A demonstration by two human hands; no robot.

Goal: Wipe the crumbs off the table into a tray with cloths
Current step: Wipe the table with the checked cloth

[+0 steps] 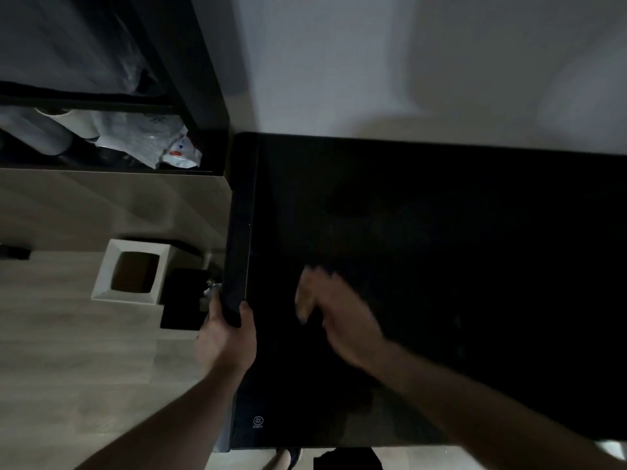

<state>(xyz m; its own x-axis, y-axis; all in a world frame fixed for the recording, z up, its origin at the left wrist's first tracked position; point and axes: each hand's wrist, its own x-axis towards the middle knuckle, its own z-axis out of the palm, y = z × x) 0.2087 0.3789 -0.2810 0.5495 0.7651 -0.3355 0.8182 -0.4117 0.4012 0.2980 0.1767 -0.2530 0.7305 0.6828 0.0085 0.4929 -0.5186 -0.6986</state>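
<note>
the left hand [228, 337] grips a dark tray [237, 232] against the left edge of the black table [441, 232], fingers wrapped around its near end, probably so crumbs can fall in. the right hand [334, 315] is blurred over the table; i cannot tell its fingers, or if it holds a cloth. crumbs are not visible.

My right hand [334, 312] smeared by motion blur, any cloth or crumbs lost on the black table [441, 266], table's right side cut off
</note>
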